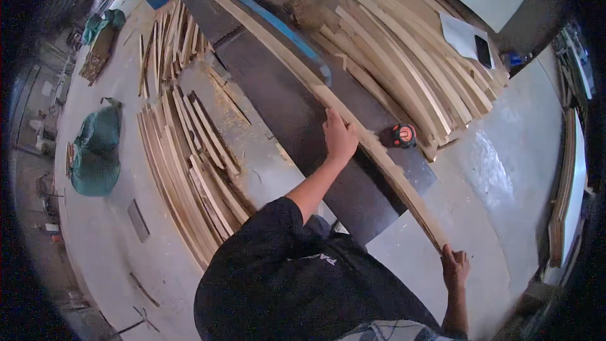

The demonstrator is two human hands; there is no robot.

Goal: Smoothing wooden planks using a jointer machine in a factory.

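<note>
Along the dark surface (278,88) lies a long board (328,98), set lengthwise, its near end jutting past the edge toward the person. The left hand (341,139) is at the board's middle stretch, fingers bent and grasping its edge; the right hand (456,266) has its fingers closed on the near end, beyond the surface. Beside the board's far half runs a blue bar (271,19). A black and orange tape measure (402,135) sits just right of the board. Further right is a wood pile (404,57), bearing white paper (459,35) and a phone (484,52). More strips (183,170) lie on the floor at left.
</note>
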